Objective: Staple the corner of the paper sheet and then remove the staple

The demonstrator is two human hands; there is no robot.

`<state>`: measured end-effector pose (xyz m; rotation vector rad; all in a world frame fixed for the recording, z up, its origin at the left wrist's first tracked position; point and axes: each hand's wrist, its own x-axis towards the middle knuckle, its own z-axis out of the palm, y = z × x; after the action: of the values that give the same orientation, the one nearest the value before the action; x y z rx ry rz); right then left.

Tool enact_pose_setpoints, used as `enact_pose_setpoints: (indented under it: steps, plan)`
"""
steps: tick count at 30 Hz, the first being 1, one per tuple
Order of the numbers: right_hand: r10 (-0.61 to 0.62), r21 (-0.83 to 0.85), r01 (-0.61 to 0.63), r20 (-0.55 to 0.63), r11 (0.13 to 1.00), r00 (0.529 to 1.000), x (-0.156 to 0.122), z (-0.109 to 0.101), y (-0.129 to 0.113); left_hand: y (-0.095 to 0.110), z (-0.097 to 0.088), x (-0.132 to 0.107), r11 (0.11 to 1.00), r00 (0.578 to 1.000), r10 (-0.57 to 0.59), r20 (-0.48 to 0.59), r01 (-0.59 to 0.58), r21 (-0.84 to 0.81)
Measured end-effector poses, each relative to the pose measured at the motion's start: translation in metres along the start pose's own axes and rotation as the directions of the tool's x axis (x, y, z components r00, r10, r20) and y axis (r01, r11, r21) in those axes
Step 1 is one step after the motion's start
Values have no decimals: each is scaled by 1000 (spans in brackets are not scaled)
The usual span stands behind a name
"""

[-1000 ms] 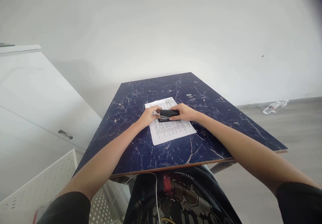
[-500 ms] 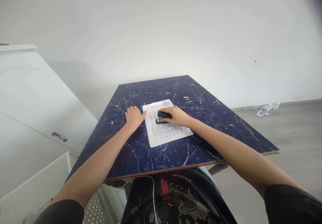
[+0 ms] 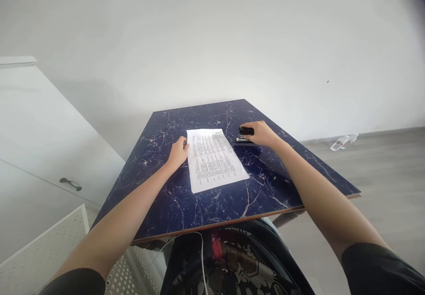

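A printed sheet of paper (image 3: 214, 160), possibly more than one sheet, lies on the dark blue marbled table (image 3: 172, 202). At its upper left edge my left hand (image 3: 179, 150) has its fingers curled in and closed on the paper's margin. To the right of the paper, my right hand (image 3: 264, 133) is wrapped round a black stapler (image 3: 246, 131). The stapler is on or just above the tabletop, apart from the paper, with its jaw end pointing left. My palm hides its rear part.
A white cabinet (image 3: 40, 122) with a dark handle (image 3: 70, 184) stands at the left, above a white perforated panel (image 3: 49, 242). A white cable (image 3: 202, 259) hangs over my lap. Clear crumpled plastic (image 3: 343, 142) lies on the floor by the wall.
My right hand has carried the stapler off the paper to the right and farther back. My left hand, spread beside the paper before, has curled its fingers at the paper's edge.
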<state>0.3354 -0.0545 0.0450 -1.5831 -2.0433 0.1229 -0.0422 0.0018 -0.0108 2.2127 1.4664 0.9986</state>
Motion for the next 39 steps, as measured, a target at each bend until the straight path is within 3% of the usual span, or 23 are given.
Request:
enact_pose_setpoints:
  steps: [3,8,11,13,16,22,30,34,39]
  plan:
    - [-9,-35,12,86,999,996,1,0,8,-1,-2,0,996,1000,9,-28,-11,-85]
    - [-53,31,49,160,998,986,0,1,-2,-1,-4,1,986,999,1,-47,-9,-165]
    - [101,17,-103,94,995,990,2,7,-7,2,-4,0,986,999,28,18,-24,-167]
    - [234,-60,-231,66,971,970,5,14,-9,6,-4,-2,985,996,46,76,-33,-172]
    - [312,-178,-293,89,939,946,8,24,-13,14,-5,-6,978,991,78,106,-56,-203]
    - [259,-189,-238,97,953,961,9,31,-27,21,-5,-8,957,991,103,87,-75,-280]
    - [215,-169,-196,97,966,972,10,33,-35,5,1,-2,882,998,35,44,-11,-472]
    - [217,-141,-202,97,969,971,9,34,-38,6,0,-2,881,999,28,41,-5,-473]
    - [196,-124,-182,116,975,974,9,38,-46,22,-2,-8,917,996,62,68,-30,-398]
